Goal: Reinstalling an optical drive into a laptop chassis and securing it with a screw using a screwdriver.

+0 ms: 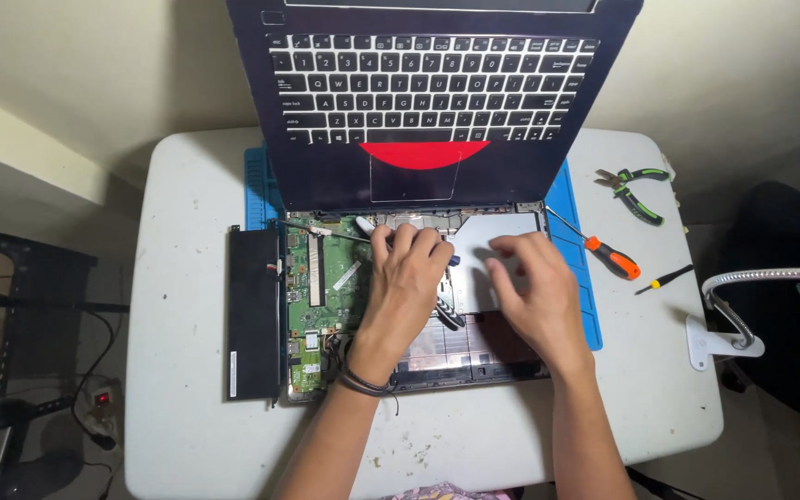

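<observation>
An opened laptop lies on a blue mat (256, 185), its dark keyboard panel (428, 102) tilted up at the far side and its base exposed. A green circuit board (312, 287) shows on the left of the base. My left hand (405, 278) rests over the middle of the base, fingers curled near a blue-tipped tool; whether it grips the tool I cannot tell. My right hand (534, 287) hovers palm down over the silver plate (483, 236) on the right, fingers slightly bent and holding nothing I can see.
A long black battery (254, 315) lies left of the laptop. An orange-handled screwdriver (608, 257), green-handled pliers (636, 190) and a small black screwdriver (664, 278) lie on the white table (187, 370) at right. A flexible metal lamp arm (743, 310) is clamped at the right edge.
</observation>
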